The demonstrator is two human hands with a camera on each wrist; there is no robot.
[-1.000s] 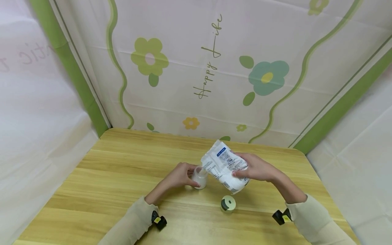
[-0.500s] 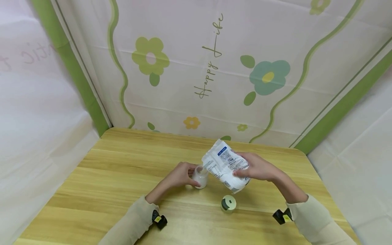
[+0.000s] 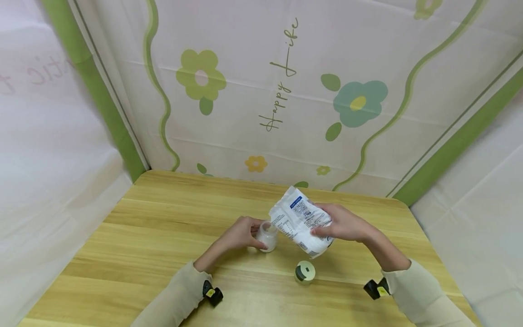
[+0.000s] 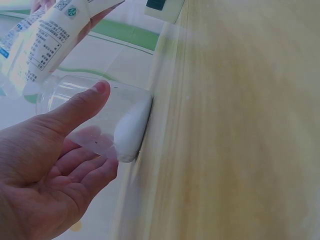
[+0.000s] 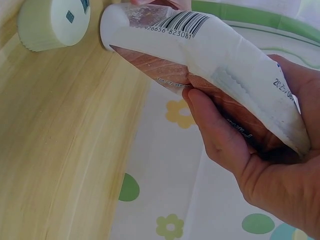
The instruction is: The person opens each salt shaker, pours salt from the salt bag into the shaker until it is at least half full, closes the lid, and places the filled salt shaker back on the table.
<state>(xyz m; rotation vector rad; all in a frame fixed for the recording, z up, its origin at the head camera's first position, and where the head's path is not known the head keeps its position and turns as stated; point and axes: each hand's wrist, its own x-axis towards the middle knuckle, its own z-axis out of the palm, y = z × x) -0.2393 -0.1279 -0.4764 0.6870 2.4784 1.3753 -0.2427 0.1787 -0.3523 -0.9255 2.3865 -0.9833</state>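
Observation:
My left hand [image 3: 244, 232] holds a small clear jar [image 3: 267, 241] upright on the table, thumb on the near side and fingers on the far side. White contents [image 4: 133, 126] lie in the bottom of the jar, heaped higher against one side in the left wrist view. A white printed packet [image 3: 301, 223] is gripped in my right hand [image 3: 346, 222], tilted so its end meets the jar's mouth. The packet's barcode side [image 5: 187, 25] and a brown printed face show in the right wrist view. The stream between packet and jar cannot be made out.
A pale round lid [image 3: 305, 271] with a dark tab lies on the wooden table [image 3: 163, 254], nearer me than the jar and to its right. A floral curtain [image 3: 245, 91] hangs behind the table's far edge, with white curtains at both sides.
Both hands, the jar and the packet keep nearly the same places. Only the head view has shifted slightly since the first frame.

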